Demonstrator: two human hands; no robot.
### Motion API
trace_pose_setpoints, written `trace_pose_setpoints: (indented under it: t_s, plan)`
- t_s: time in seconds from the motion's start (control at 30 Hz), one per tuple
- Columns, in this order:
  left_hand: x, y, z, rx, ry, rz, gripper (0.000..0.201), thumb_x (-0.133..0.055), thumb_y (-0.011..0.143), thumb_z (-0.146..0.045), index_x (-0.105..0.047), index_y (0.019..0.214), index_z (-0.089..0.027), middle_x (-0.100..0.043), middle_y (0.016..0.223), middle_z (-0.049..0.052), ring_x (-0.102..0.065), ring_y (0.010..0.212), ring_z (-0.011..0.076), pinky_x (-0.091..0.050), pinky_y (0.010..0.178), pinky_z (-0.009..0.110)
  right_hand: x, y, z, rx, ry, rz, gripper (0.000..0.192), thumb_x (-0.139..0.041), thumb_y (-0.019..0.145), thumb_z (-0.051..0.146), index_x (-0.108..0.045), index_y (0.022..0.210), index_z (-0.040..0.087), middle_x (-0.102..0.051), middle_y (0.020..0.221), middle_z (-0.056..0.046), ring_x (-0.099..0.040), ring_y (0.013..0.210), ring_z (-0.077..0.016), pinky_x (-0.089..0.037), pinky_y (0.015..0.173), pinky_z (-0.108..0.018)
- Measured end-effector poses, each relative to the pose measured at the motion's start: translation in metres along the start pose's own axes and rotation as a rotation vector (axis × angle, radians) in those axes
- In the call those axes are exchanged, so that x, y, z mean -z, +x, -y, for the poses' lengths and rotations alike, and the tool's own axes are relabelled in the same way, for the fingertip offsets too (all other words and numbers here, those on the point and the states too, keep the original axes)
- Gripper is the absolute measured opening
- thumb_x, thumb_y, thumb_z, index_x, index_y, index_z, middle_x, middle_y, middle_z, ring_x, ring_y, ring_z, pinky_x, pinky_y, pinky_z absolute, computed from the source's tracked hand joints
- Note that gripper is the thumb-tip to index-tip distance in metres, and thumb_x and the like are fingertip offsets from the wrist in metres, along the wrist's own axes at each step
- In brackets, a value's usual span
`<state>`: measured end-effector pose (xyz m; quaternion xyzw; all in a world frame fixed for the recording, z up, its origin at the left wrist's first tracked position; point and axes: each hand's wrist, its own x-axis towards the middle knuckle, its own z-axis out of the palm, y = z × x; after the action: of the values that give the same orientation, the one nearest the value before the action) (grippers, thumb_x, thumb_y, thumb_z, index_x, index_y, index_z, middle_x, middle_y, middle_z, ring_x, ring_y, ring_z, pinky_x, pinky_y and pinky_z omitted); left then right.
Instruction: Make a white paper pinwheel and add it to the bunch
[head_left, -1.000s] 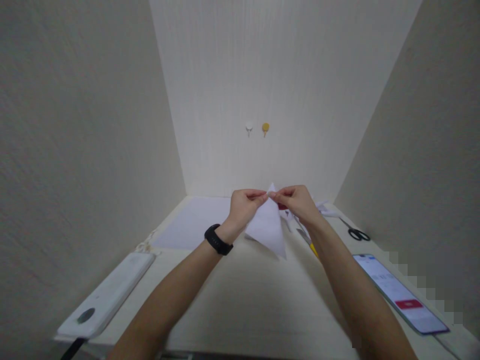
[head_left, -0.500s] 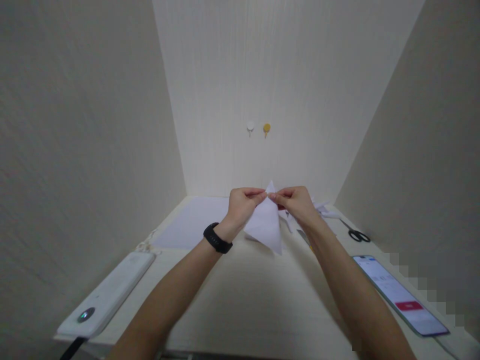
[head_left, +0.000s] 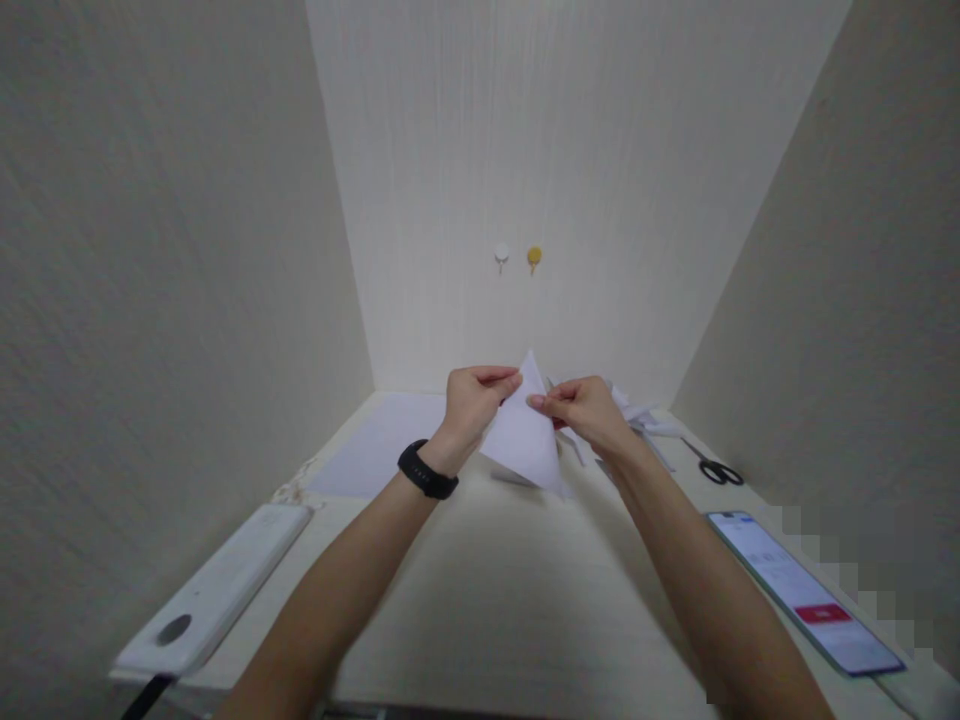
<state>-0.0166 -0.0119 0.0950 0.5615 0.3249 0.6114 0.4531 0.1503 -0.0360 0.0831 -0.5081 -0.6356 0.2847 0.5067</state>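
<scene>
A white folded sheet of paper (head_left: 525, 440) is held up above the table, its pointed tip upward and its wider end hanging toward me. My left hand (head_left: 474, 400), with a black band on the wrist, pinches the paper's left edge just below the tip. Thumb and fingers of my right hand (head_left: 585, 405) are closed on the right edge, slightly lower. Behind the paper and my left hand lies a larger flat white sheet (head_left: 360, 450). The fingertips behind the paper are partly hidden.
Scissors with black handles (head_left: 720, 471) lie at the right, near crumpled paper scraps (head_left: 645, 418). A phone with a lit screen (head_left: 802, 590) rests closer on the right. At the left is a white box-shaped device (head_left: 217, 590). Two hooks (head_left: 534, 256) are on the back wall.
My hands have moved apart from near the tip. The left hand went left and slightly up; the right sits a little lower along the edge. The paper has shifted slightly left and up.
</scene>
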Motion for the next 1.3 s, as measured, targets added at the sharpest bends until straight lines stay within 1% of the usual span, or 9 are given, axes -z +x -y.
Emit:
trace_pose_setpoints:
  t_s: [0.17,0.33,0.63,0.7,0.77,0.9,0.97,1.13,1.3]
  plan:
    - [0.006,0.005,-0.002,-0.039,0.015,-0.023,0.017,-0.081,0.064,-0.019,-0.078,0.079,-0.012,-0.074,0.076,0.009,-0.062,0.065,0.0149,-0.048,0.064,0.029,-0.001,-0.001,0.001,-0.017,0.013,0.058,0.044,-0.078,0.060,0.054,-0.066,0.055,0.012,-0.054,0.049,-0.001,-0.047,0.047,-0.0106,-0.041,0.048,-0.026]
    - [0.009,0.008,-0.004,-0.044,0.009,-0.041,0.016,-0.081,0.063,-0.019,-0.077,0.077,-0.013,-0.074,0.076,0.008,-0.062,0.066,0.0153,-0.048,0.065,0.029,-0.002,-0.001,0.001,-0.042,0.040,0.076,0.042,-0.080,0.058,0.052,-0.069,0.057,0.011,-0.059,0.051,-0.003,-0.050,0.048,-0.0115,-0.043,0.049,-0.026]
    - [0.014,0.015,-0.005,-0.029,0.010,-0.067,0.023,-0.083,0.060,-0.024,-0.078,0.078,-0.012,-0.073,0.076,0.009,-0.061,0.066,0.0149,-0.048,0.064,0.029,-0.004,-0.002,0.002,-0.064,0.045,0.051,0.038,-0.082,0.054,0.048,-0.070,0.057,0.012,-0.059,0.050,-0.003,-0.051,0.047,-0.0116,-0.044,0.047,-0.026]
    - [0.016,0.016,-0.004,-0.022,0.006,-0.036,0.027,-0.084,0.059,-0.027,-0.078,0.081,-0.013,-0.073,0.076,0.008,-0.059,0.063,0.0132,-0.046,0.061,0.027,-0.003,-0.002,0.003,-0.075,0.059,0.046,0.038,-0.082,0.053,0.047,-0.070,0.057,0.012,-0.059,0.050,-0.003,-0.051,0.047,-0.0117,-0.044,0.047,-0.026]
    - [0.018,0.016,-0.004,0.003,0.018,0.033,0.031,-0.085,0.060,-0.034,-0.078,0.083,-0.014,-0.071,0.072,0.006,-0.055,0.058,0.0108,-0.043,0.056,0.025,-0.002,-0.002,0.003,-0.083,0.090,0.047,0.039,-0.082,0.052,0.048,-0.069,0.056,0.011,-0.059,0.050,-0.003,-0.051,0.048,-0.0116,-0.045,0.048,-0.026]
    - [0.023,0.012,-0.008,0.157,0.121,0.339,0.037,-0.085,0.059,-0.045,-0.076,0.071,-0.012,-0.069,0.065,0.008,-0.054,0.051,0.0111,-0.039,0.047,0.022,0.001,-0.001,0.003,-0.092,0.125,0.028,0.041,-0.083,0.051,0.049,-0.069,0.056,0.011,-0.060,0.052,-0.003,-0.050,0.047,-0.0107,-0.046,0.048,-0.026]
    - [0.025,0.011,-0.008,0.201,0.166,0.425,0.037,-0.087,0.055,-0.044,-0.075,0.068,-0.011,-0.070,0.067,0.009,-0.058,0.053,0.0133,-0.040,0.045,0.022,0.003,0.000,0.003,-0.090,0.137,0.021,0.042,-0.084,0.051,0.050,-0.070,0.058,0.010,-0.060,0.053,-0.004,-0.051,0.047,-0.0106,-0.046,0.048,-0.025]
    - [0.024,0.013,-0.004,0.153,0.215,0.323,0.029,-0.086,0.055,-0.037,-0.073,0.063,-0.012,-0.069,0.063,0.006,-0.057,0.050,0.0119,-0.038,0.043,0.020,0.003,-0.001,0.002,-0.121,0.157,0.066,0.041,-0.086,0.049,0.048,-0.069,0.056,0.011,-0.060,0.052,-0.003,-0.053,0.049,-0.0112,-0.047,0.049,-0.025]
    - [0.027,0.017,-0.003,0.141,0.246,0.318,0.024,-0.084,0.058,-0.034,-0.073,0.062,-0.013,-0.069,0.062,0.006,-0.056,0.049,0.0115,-0.037,0.043,0.021,0.000,-0.001,0.003,-0.150,0.172,0.071,0.039,-0.086,0.048,0.045,-0.067,0.053,0.012,-0.059,0.050,-0.002,-0.051,0.047,-0.0100,-0.045,0.047,-0.024]
